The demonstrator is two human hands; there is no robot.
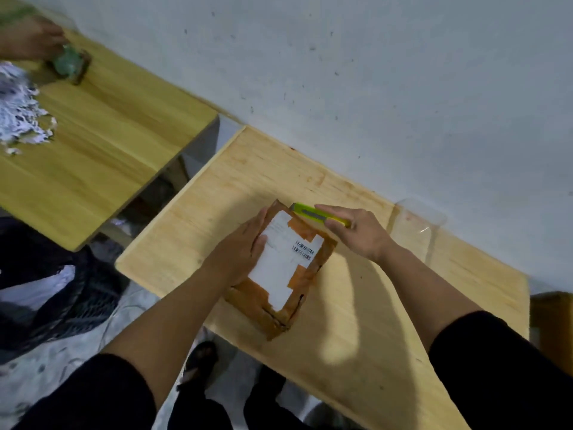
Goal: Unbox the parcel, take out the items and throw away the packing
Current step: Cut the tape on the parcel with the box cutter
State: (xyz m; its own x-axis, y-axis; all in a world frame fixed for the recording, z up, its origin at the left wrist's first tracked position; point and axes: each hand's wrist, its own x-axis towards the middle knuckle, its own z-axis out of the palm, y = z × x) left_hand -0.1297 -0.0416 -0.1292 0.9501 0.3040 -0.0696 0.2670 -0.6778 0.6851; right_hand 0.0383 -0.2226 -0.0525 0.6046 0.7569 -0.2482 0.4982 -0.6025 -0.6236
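A small brown cardboard parcel (279,274), wrapped in orange-brown tape and bearing a white shipping label with a barcode, lies on the light wooden table (356,336). My left hand (245,249) lies flat over the parcel's left side, holding it down. My right hand (356,231) grips a yellow-green utility knife (307,211) at the parcel's far right edge. The knife's tip points left along the top corner. I cannot tell whether the blade is out.
A clear plastic container (418,221) stands on the table by the wall. On a second wooden table (102,156) at left lie shredded white paper (18,113) and a green parcel (71,65), which another person's hand (31,38) touches. Dark bags (55,293) lie on the floor.
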